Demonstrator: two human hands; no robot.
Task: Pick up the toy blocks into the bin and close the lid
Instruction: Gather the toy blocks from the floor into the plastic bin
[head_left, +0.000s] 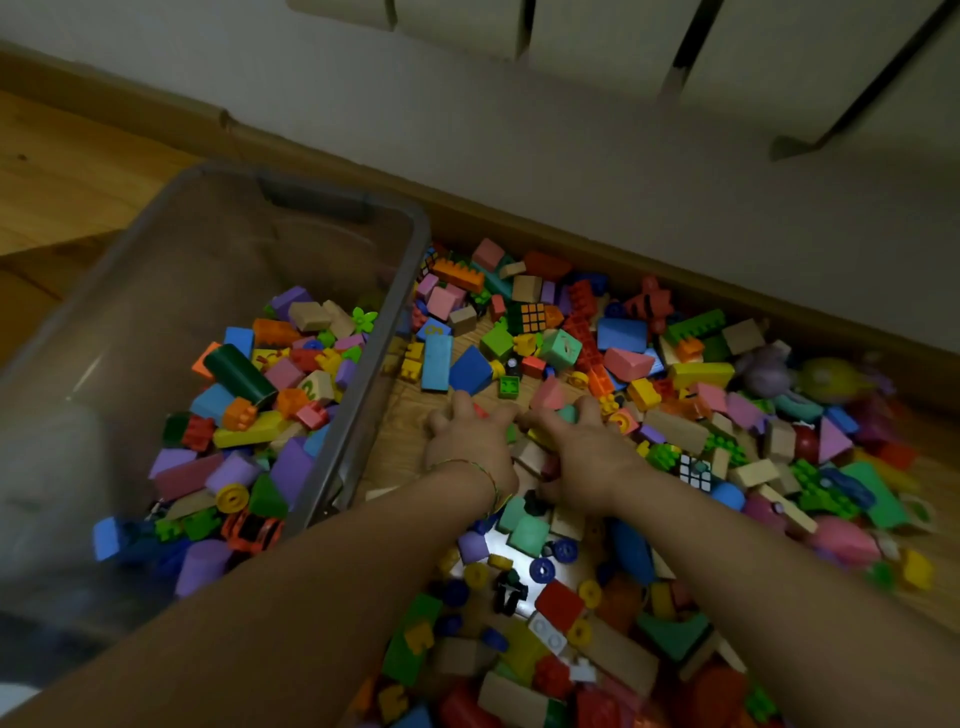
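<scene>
Left hand (470, 444), right hand (584, 452) clutch blocks (540, 452) beside bin (418, 234).

The bin (382, 358) stands on the floor (78, 156), with loose blocks (623, 332) spread to its right. More blocks (244, 374) lie inside the bin.

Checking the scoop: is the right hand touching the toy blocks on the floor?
Touching. Head view: right hand curls its fingers over toy blocks in the pile.

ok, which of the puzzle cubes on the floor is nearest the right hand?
The white-faced black puzzle cube, just right of the right hand; the orange-faced puzzle cube lies much farther off, toward the wall.
</scene>
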